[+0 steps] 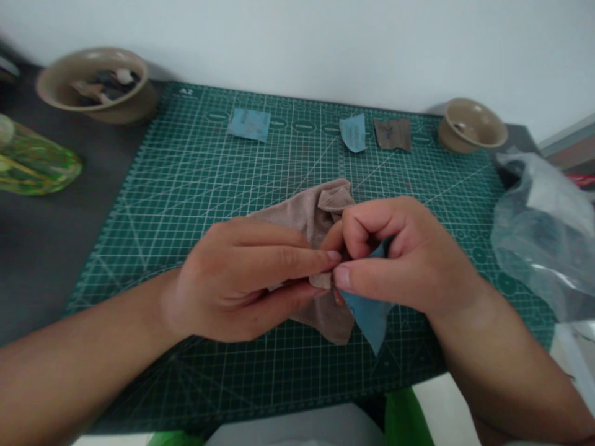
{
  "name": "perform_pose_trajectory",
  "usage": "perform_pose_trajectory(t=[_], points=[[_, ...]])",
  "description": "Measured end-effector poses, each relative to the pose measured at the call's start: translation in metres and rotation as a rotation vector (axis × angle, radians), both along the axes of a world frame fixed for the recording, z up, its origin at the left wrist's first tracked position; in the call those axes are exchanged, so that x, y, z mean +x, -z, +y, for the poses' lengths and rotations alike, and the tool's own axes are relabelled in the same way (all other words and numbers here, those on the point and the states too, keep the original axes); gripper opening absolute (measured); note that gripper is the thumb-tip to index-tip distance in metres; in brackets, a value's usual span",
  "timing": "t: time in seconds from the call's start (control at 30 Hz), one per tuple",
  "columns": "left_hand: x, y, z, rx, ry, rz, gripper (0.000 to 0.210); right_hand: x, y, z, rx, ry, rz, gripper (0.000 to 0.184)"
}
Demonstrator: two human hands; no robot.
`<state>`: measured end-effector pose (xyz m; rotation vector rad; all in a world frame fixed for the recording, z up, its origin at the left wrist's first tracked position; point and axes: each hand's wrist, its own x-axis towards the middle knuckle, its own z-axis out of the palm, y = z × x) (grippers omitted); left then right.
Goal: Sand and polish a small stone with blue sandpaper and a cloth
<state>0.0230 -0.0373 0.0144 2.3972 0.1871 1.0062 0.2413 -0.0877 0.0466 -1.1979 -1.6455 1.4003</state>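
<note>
My left hand (251, 275) is closed in a pinch on a brownish-pink cloth (309, 214), a pale bit of which shows between the thumb and fingers. Anything wrapped inside the cloth is hidden. Close against it, my right hand (395, 254) is closed too, its thumb and finger gripping a piece of blue sandpaper (369, 316). One pointed corner of that sheet hangs down below the right thumb. Both sets of fingertips meet over the middle of the cloth, just above the green cutting mat (186, 204).
Along the mat's far side lie two blue sandpaper pieces (250, 125) and a brown one (393, 134). A large bowl (134, 102) of mixed small pieces stands far left, a small bowl (467, 139) far right. A yellow-green bottle (41, 161) is left; a clear plastic bag (539, 229) lies right.
</note>
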Motion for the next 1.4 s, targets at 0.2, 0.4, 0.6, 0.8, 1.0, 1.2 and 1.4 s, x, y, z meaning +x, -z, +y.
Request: perform_pose_trajectory(t=[0.2,0.4,0.6,0.8,1.0,1.2,1.4], points=[[0.0008,0.0037,0.0024,0.11,-0.025,0.039,0.018,-0.002,0.0051,-0.0013,0.066,0.039,-0.079,0.029],[0.0034,0.0063,0.0043,0.137,-0.025,0.04,0.016,-0.0028,0.0067,-0.0018,0.131,0.04,-0.151,0.028],[0.0021,0.0055,0.0012,0.064,-0.009,0.025,0.021,-0.0028,0.0054,-0.0027,0.113,0.032,-0.121,0.028],[0.0022,0.006,-0.0003,-0.006,-0.031,0.021,0.027,-0.0038,0.006,-0.0029,0.098,0.052,-0.079,0.029],[0.0032,0.0065,0.0001,0.001,-0.006,0.002,0.021,-0.0031,0.006,-0.003,0.097,0.048,-0.08,0.03],[0.0022,0.004,0.0011,0.025,-0.003,0.026,0.024,-0.0029,0.0048,-0.0026,0.1,0.042,-0.096,0.03],[0.0019,0.0042,0.0019,0.027,-0.01,0.027,0.023,-0.0028,0.0045,-0.0024,0.106,0.032,-0.099,0.03]])
